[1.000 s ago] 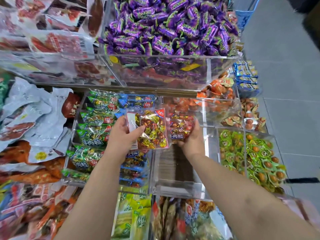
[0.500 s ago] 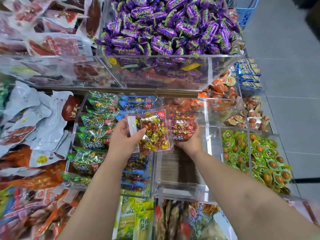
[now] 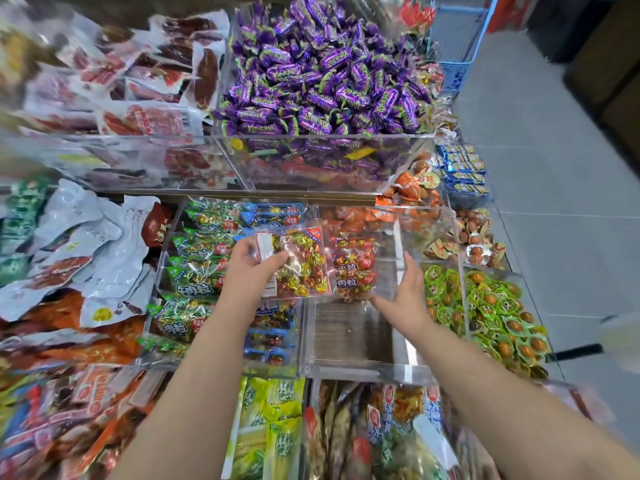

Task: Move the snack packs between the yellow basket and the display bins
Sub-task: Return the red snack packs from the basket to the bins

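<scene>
Over the middle row of bins, entry as I read it from the head view.

Item – clear, flat film snack pack of gold- and red-wrapped sweets (image 3: 301, 265). Held in the air above the divider between the green and blue foil packs (image 3: 197, 271) and the clear acrylic display bin (image 3: 349, 337), whose front floor is bare. I see no yellow basket.

Left hand (image 3: 247, 271) – pinching the pack at its white label edge, thumb on top, fingers beneath.

Right hand (image 3: 405, 296) – spread and straight, holding nothing, just beside the stacked red-printed snack packs (image 3: 353, 268) at the back of that bin. Whether it touches the bin wall I cannot tell.

Orientation – printed face up toward me and slightly tilted. The outline is close to square, so I cannot name a long axis with confidence. The label edge runs near-to-far on the left, and the red corner tab points far-right.

Hazards, my judgement:
- One-edge pinch on slick film: the free side could sag and the pack slide out.
- Release over the divider: it could drop among the green and blue packs instead of the acrylic bin.
- Right hand close to the red stack: a nudge could topple it forward.
</scene>
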The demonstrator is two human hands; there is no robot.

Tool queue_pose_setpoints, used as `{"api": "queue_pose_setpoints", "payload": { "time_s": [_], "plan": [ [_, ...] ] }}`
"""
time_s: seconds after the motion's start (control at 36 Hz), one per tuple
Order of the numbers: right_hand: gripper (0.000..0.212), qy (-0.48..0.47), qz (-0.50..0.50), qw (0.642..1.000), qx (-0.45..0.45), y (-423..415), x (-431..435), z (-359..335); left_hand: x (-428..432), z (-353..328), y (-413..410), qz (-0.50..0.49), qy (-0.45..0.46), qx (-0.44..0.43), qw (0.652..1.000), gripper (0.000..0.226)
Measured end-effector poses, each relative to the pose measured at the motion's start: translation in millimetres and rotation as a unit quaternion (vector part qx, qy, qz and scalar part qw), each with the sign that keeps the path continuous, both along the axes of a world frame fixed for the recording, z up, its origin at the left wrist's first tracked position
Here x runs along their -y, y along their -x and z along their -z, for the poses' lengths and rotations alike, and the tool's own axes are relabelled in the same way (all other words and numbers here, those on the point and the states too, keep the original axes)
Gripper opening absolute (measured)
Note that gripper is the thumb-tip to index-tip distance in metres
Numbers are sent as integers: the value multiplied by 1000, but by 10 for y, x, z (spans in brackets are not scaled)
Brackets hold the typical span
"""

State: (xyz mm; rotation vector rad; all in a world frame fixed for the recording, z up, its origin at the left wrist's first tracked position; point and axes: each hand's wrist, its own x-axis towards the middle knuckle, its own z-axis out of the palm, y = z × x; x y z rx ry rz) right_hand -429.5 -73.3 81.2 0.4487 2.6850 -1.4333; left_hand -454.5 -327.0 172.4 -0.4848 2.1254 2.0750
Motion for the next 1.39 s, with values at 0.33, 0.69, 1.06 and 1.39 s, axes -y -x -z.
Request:
{"api": "queue_pose_setpoints", "payload": {
  "time_s": [0.33,0.69,1.06,1.39],
  "plan": [
    [61,-197,-227,866,-400,-120,160,-997,-550,-228,-132,126,30,-1,992,59],
    [28,-204,-172,962,57,-221,-59,-590,-262,319,-44,187,664,-115,714,93],
    [51,-71,-8,997,-9,246,366,129,-287,428,-22,154,639,-129,742,87],
    [133,14,39,995,91,219,376,674,-328,438,8,132,658,-119,731,90]
  ]
}}
